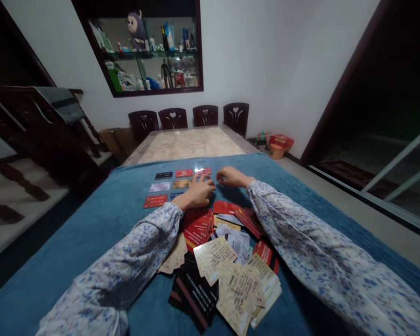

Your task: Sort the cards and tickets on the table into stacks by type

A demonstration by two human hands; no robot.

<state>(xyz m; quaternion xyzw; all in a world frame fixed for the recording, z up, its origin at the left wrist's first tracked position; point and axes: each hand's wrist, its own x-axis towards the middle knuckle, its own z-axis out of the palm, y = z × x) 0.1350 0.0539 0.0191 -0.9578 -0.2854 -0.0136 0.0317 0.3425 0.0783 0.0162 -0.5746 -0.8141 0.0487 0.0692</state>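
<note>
Clock: 12 points away from the person; the left hand is the middle.
Left hand (200, 191): one, over the right side of the rows; its grip is partly open, fingers bent and a bit apart; cannot tell if it has hold of a card.
Right hand (232, 177): one, between 2 and 3 o'clock, near the left; its grip is curled nearly closed; cannot tell if a card is in it.
Rows: seven cards in sight, lying flat, from 8 to 12 o'clock.
Far row: three, one black card (164, 176) and two red cards (184, 173).
Middle row: two in sight, one white card (160, 186) and one gold card (182, 184).
Near row: two in sight, one red card (156, 201) and one blue card (177, 196), partly hidden.
Pile (235, 291): 4 to 7 o'clock, too jumbled to count.
Cloth (115, 228): one, blue, under all the cards.
Desk (196, 142): one, bare end at 12.
Chairs (236, 126): four, 11 to 1.
</note>
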